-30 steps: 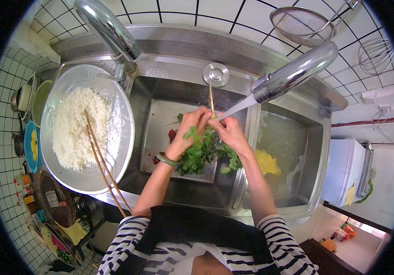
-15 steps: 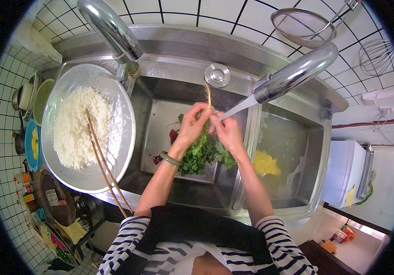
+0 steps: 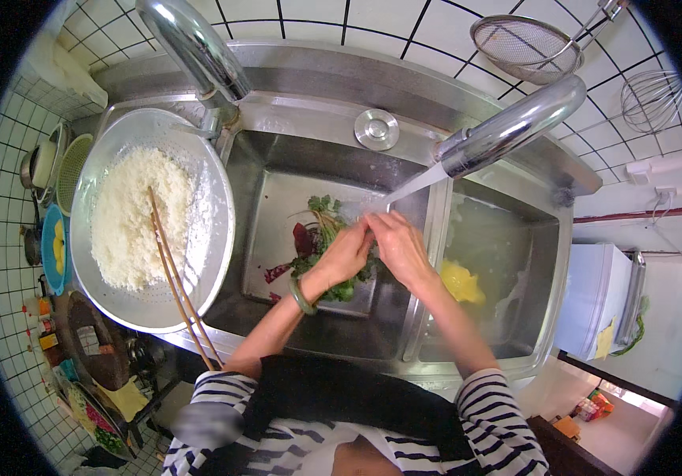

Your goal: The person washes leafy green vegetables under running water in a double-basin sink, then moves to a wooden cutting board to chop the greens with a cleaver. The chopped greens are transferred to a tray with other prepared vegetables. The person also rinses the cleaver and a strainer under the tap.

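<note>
My left hand (image 3: 342, 255), with a green bangle on its wrist, and my right hand (image 3: 398, 243) meet at the fingertips over the left basin, beneath the running water. Both are closed in a pinch; whatever lies between the fingers is hidden. Beneath and beside my left hand is leafy green coriander (image 3: 323, 208), stems and leaves spread over the basin floor; part of it is covered by the hand. A dark red piece (image 3: 303, 239) and red scraps (image 3: 277, 271) lie beside it. Water runs from the right tap (image 3: 507, 127) toward my fingers.
A big metal colander (image 3: 212, 278) of white rice (image 3: 131, 222) stands at the left, two long chopsticks (image 3: 173, 266) leaning in it. The right basin (image 3: 507, 238) holds cloudy water and something yellow (image 3: 460, 282). Another tap (image 3: 198, 55) rises behind the colander; a round metal stopper (image 3: 376, 129) sits at the back.
The coriander's pale root end, held up between both hands before, no longer shows. My hands have moved down and slightly right; leaves and stems now show left of my left hand.
</note>
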